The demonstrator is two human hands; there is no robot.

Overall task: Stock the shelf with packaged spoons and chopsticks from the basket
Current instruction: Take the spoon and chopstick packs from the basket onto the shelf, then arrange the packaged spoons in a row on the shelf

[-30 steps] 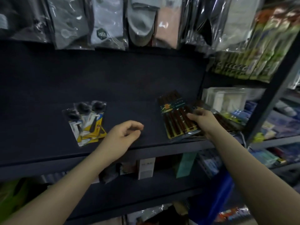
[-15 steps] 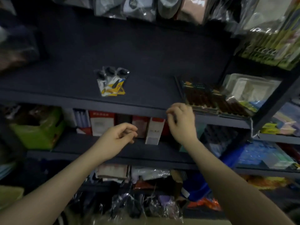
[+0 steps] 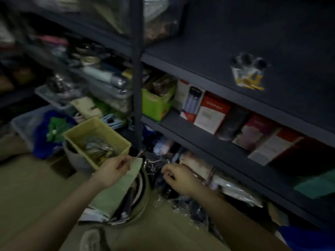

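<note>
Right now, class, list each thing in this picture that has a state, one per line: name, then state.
yellow basket: upright, open-topped, packaged items inside.
left hand: fingers loosely curled, empty, beside the basket's near corner.
right hand: fingers loosely curled, empty.
spoon packs: lying flat on the dark shelf, fanned together.
green box: upright, top open, on the lower shelf.

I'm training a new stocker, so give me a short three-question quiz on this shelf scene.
1. True or false: the left hand is holding a package.
2. Which is nearer the yellow woven plastic basket: A, left hand; B, right hand?
3. Where does the clear pack of black spoons with a yellow card lie?

Key: 1 false, both hands are loosely curled and hold nothing; 2 A; 3 on the dark shelf board, upper right.
</note>
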